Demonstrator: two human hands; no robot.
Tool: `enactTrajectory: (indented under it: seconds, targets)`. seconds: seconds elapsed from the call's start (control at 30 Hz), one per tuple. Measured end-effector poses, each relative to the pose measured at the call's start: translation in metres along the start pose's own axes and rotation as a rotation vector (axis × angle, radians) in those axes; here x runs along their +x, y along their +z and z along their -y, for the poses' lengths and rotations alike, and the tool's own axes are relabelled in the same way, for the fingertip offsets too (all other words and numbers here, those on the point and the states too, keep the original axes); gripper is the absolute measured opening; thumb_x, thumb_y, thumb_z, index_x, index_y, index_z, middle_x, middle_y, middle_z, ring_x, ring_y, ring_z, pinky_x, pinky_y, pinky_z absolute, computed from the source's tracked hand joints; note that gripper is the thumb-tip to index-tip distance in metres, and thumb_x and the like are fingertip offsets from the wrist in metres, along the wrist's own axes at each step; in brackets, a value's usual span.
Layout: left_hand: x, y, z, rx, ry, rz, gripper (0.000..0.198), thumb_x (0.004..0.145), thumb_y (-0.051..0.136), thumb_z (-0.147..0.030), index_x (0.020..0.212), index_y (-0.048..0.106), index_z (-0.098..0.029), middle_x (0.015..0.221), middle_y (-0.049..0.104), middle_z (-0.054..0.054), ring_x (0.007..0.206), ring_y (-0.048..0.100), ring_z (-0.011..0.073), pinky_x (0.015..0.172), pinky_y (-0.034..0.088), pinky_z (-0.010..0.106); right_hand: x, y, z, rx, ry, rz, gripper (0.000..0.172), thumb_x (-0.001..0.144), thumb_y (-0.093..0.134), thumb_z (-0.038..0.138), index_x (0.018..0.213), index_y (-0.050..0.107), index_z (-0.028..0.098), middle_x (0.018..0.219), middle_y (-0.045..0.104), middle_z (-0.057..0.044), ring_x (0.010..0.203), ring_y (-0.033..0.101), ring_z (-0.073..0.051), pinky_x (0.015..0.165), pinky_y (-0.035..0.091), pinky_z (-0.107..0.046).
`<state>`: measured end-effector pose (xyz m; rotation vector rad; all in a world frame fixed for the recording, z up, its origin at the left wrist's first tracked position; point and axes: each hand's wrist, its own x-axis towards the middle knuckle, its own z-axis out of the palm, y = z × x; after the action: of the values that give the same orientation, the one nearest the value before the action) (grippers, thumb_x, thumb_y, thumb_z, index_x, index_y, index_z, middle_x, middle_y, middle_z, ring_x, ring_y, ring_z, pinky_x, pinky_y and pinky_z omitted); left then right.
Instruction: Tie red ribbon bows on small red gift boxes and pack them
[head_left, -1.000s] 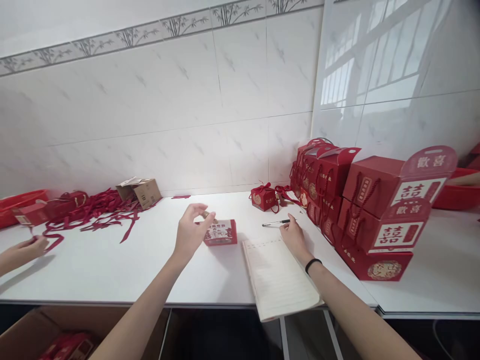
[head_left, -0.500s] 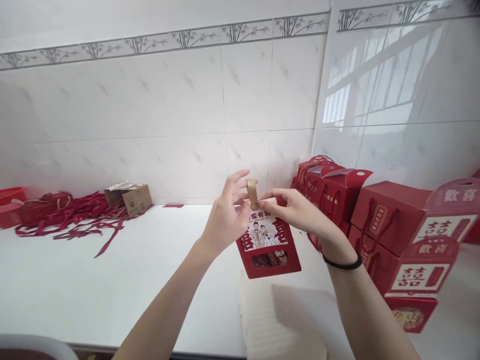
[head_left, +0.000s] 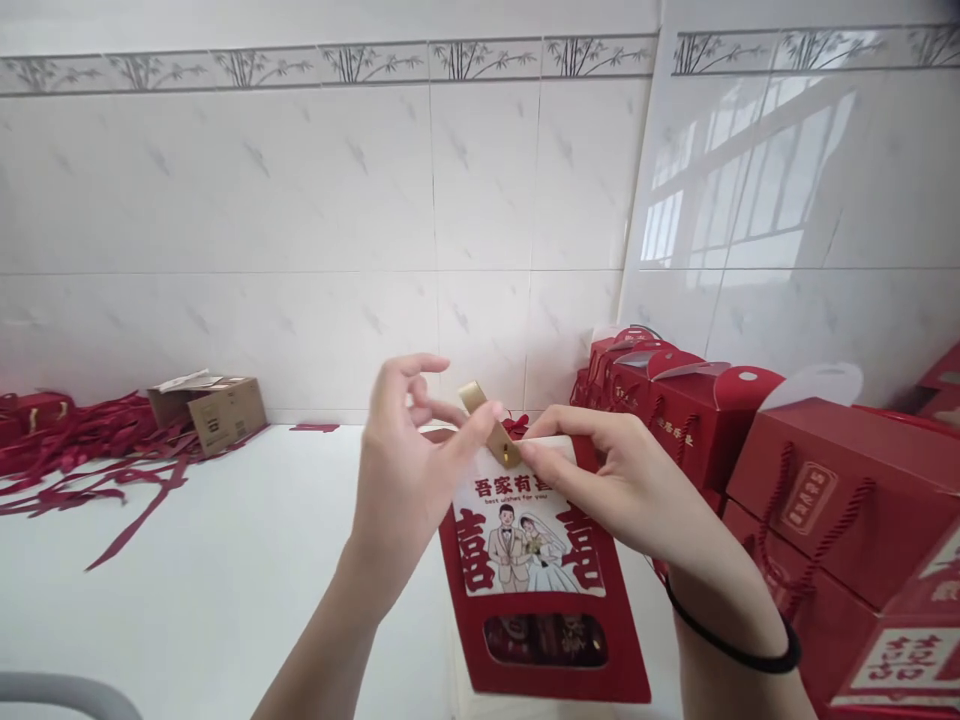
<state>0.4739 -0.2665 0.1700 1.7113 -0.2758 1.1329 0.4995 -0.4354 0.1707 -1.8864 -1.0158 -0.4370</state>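
A red gift box (head_left: 540, 640) with a white bride-and-groom panel, red characters and an oval window hangs in front of me, tilted slightly back. At its top is a gold strap (head_left: 487, 425) bent into a loop, with a small slot near its lower end. My left hand (head_left: 409, 430) has its thumb against the strap and a finger behind it, the other fingers curled loosely above. My right hand (head_left: 611, 470) pinches the box's top edge right beside the strap's lower end. Behind the strap, a bit of red ribbon (head_left: 516, 425) shows.
Red gift boxes with rope handles (head_left: 810, 500) are stacked along the right. At the left lie a heap of dark red ribbons (head_left: 90, 440) and an open cardboard box (head_left: 225, 415). A tiled wall (head_left: 345, 200) closes off the back of the white table (head_left: 225, 600).
The gift box now appears larger and lower in view. The gold strap has gone from upright to leaning left, and my left hand has shifted left. My right hand stays at the box top.
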Motion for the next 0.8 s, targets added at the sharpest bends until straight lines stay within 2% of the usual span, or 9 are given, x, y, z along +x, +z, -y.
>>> enactTrajectory:
  seconds: [0.07,0.1,0.2,0.27,0.4,0.5,0.6,0.7,0.8]
  targets:
    - [0.002,-0.009,0.000,0.034,0.006,-0.009,0.035,0.072,0.068,-0.034,0.098,0.047,-0.022,0.080,0.052,-0.004,0.067,0.062,0.0097,0.059,0.056,0.022,0.001,0.001,0.001,0.043,0.028,0.002,0.017,0.084,0.055,0.034,0.074,0.065,0.025,0.064,0.060,-0.002,0.051,0.051,-0.014,0.041,0.035,-0.025]
    - [0.002,-0.014,-0.001,0.029,0.000,0.049,0.033,0.074,0.066,-0.035,0.098,0.045,-0.023,0.080,0.054,-0.003,0.070,0.063,0.0108,0.060,0.056,0.023,0.002,0.001,0.001,0.061,0.037,-0.005,0.017,0.084,0.055,0.034,0.073,0.065,0.025,0.064,0.060,-0.002,0.051,0.051,-0.014,0.040,0.035,-0.024]
    - [-0.001,-0.023,-0.004,-0.038,-0.060,0.345,0.028,0.082,0.057,-0.035,0.099,0.039,-0.024,0.077,0.060,-0.001,0.066,0.064,0.0124,0.055,0.055,0.023,0.002,0.005,0.002,0.087,0.035,-0.029,0.018,0.084,0.055,0.034,0.072,0.065,0.024,0.064,0.060,-0.002,0.052,0.052,-0.013,0.040,0.036,-0.023]
    - [-0.004,-0.023,-0.006,-0.078,-0.087,0.432,0.025,0.084,0.055,-0.033,0.099,0.036,-0.026,0.073,0.062,-0.002,0.056,0.061,0.0109,0.047,0.051,0.022,0.001,0.007,0.004,0.085,0.037,-0.016,0.018,0.084,0.055,0.033,0.073,0.064,0.022,0.063,0.058,-0.001,0.052,0.050,-0.012,0.041,0.035,-0.022]
    - [-0.009,-0.016,-0.011,-0.064,-0.015,0.320,0.017,0.084,0.056,-0.028,0.096,0.043,-0.025,0.062,0.061,-0.006,0.044,0.052,0.0074,0.038,0.040,0.017,-0.002,0.008,0.010,0.091,0.047,0.024,0.018,0.086,0.053,0.030,0.077,0.063,0.018,0.066,0.057,0.000,0.053,0.048,-0.010,0.044,0.035,-0.019]
    - [-0.011,-0.014,-0.015,0.007,0.120,0.290,0.004,0.086,0.055,-0.024,0.089,0.057,-0.023,0.066,0.064,-0.004,0.051,0.056,0.0068,0.043,0.044,0.016,-0.006,0.006,0.015,0.083,0.017,0.010,0.016,0.087,0.053,0.026,0.076,0.062,0.018,0.064,0.056,0.002,0.053,0.046,-0.008,0.045,0.034,-0.017]
    - [-0.014,-0.018,-0.018,0.038,0.185,0.344,0.018,0.086,0.052,-0.021,0.099,0.064,-0.022,0.080,0.069,-0.001,0.063,0.063,0.0098,0.052,0.051,0.018,-0.010,0.005,0.019,0.036,-0.007,-0.038,0.015,0.086,0.053,0.024,0.075,0.061,0.018,0.064,0.055,0.003,0.053,0.045,-0.008,0.045,0.033,-0.017]
    - [-0.018,-0.022,-0.020,0.027,0.214,0.392,0.032,0.083,0.055,-0.017,0.114,0.060,-0.022,0.095,0.070,0.003,0.080,0.067,0.0155,0.067,0.057,0.024,-0.013,0.005,0.022,0.014,-0.005,-0.059,0.015,0.086,0.052,0.024,0.075,0.061,0.018,0.066,0.056,0.002,0.054,0.046,-0.009,0.046,0.033,-0.018]
    - [-0.021,-0.025,-0.021,0.018,0.257,0.431,0.043,0.081,0.055,-0.013,0.122,0.055,-0.023,0.108,0.067,0.005,0.093,0.065,0.0182,0.079,0.057,0.028,-0.014,0.005,0.024,0.010,0.014,-0.047,0.017,0.086,0.051,0.026,0.075,0.062,0.018,0.067,0.058,0.002,0.053,0.047,-0.009,0.046,0.034,-0.019]
